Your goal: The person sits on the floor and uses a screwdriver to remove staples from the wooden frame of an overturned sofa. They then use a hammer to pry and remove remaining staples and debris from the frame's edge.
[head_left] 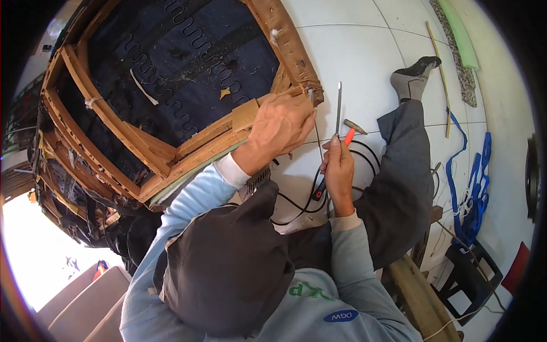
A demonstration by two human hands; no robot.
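A wooden furniture frame (213, 149) with a dark cloth panel and wavy springs lies at the upper left. My left hand (283, 122) is closed at its near right corner, against the brown covering (292, 48). A small shiny metal piece shows by those fingertips; what they grip is mostly hidden. To the right, my right hand (339, 165) is wrapped round a screwdriver, its long metal shaft (339, 108) pointing away from me and its handle hidden in the fist. Just beyond this hand is a hammer (355, 126) with an orange-red handle, partly covered.
Black cable (296, 212) loops over the white tile floor (336, 48) beneath my hands. My outstretched leg (407, 154) bounds the right side. Beyond it lie a thin stick (437, 74), blue straps (472, 211) and a black plastic stool (470, 273).
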